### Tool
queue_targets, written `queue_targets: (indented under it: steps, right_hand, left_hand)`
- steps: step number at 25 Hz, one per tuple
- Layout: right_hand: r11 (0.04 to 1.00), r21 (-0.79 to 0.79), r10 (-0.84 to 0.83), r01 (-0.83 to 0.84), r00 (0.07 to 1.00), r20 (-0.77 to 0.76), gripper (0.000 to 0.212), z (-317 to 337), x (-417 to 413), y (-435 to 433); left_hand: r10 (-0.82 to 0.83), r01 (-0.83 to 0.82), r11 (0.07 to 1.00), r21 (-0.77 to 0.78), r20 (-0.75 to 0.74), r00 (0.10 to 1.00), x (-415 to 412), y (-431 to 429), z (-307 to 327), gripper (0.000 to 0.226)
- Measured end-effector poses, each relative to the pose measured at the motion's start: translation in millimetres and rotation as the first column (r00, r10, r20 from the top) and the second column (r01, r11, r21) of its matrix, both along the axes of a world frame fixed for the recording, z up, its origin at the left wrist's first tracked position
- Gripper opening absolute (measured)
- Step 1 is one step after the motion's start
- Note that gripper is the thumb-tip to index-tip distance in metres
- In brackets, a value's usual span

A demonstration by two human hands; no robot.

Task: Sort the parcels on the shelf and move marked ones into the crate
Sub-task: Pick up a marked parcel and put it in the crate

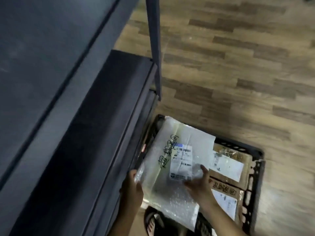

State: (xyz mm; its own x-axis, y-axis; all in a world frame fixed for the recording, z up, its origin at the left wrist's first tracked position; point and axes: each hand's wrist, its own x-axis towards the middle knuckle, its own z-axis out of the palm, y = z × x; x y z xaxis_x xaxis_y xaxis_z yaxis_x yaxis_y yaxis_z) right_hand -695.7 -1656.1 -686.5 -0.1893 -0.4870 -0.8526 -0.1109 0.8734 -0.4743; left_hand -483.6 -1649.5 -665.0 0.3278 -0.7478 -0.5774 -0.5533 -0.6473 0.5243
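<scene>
A large white bubble-wrap parcel [170, 160] with black handwriting and a printed label lies tilted over the black plastic crate [255, 169] on the floor. My left hand [133, 186] grips the parcel's near left edge. My right hand [199, 183] rests on top of it just below the label, fingers spread. Inside the crate, brown cardboard parcels [226, 183] with white labels lie under and to the right of the white one.
A dark metal shelf unit [71, 103] fills the left half, its upright post [156, 48] rising beside the crate. Wood-pattern floor [238, 65] stretches to the right. My feet in sandals [153, 222] stand just below the crate.
</scene>
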Motion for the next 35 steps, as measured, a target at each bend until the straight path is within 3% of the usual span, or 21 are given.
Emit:
queue_targets:
  steps: [3,7,13,17,19,22,24,27,30,35]
  right_hand:
    - [0.991,-0.072,0.102,-0.114,0.983,-0.153,0.099,-34.0,15.2,-10.3]
    - [0.965,-0.102,0.215,-0.242,0.950,-0.228,0.104,-56.5,15.4,-20.6]
    - [0.902,-0.072,0.392,-0.425,0.879,-0.272,0.109,-73.8,28.1,-2.6]
    - [0.912,0.044,0.410,-0.409,0.895,-0.176,0.111,-98.2,26.3,-11.7]
    - [0.900,0.115,0.435,-0.420,0.877,-0.203,0.111,-106.2,31.7,-15.4]
    - [0.828,0.072,0.527,-0.556,0.729,-0.437,0.124,-107.2,42.4,-19.5]
    - [0.709,0.022,0.580,-0.704,0.566,-0.586,0.126,-111.0,36.9,-34.5]
    - [0.530,0.059,0.667,-0.846,0.373,-0.645,0.124,-127.9,12.4,-71.7]
    - [0.466,0.083,0.733,-0.881,0.332,-0.594,0.116,-144.6,-8.5,-99.8]
    - [0.445,0.174,0.788,-0.879,0.292,-0.542,0.114,-178.2,-6.3,-108.2]
  left_hand:
    - [-0.221,0.230,0.973,-0.028,0.185,0.957,-7.9,-10.0,-38.4,0.069]
    - [-0.481,0.447,0.871,0.206,0.170,0.860,-28.6,-23.3,-73.1,0.084]
    - [-0.603,0.511,0.796,0.325,0.353,0.715,-32.5,-16.2,-108.3,0.093]
    - [-0.597,0.512,0.795,0.325,0.269,0.756,-32.9,-23.0,-123.5,0.092]
    - [-0.559,0.488,0.819,0.300,0.233,0.795,-35.8,-19.3,-136.7,0.098]
    - [-0.577,0.526,0.816,0.241,0.269,0.771,-41.3,-12.3,-149.7,0.119]
    - [-0.594,0.553,0.804,0.216,0.291,0.750,-41.6,-9.8,-156.1,0.128]
    - [-0.553,0.515,0.833,0.200,0.292,0.781,-44.3,-10.0,-167.3,0.137]
    - [-0.507,0.471,0.862,0.189,0.345,0.790,-52.3,-7.4,-183.3,0.148]
    - [-0.504,0.466,0.862,0.199,0.441,0.743,-54.0,-5.0,-208.7,0.148]
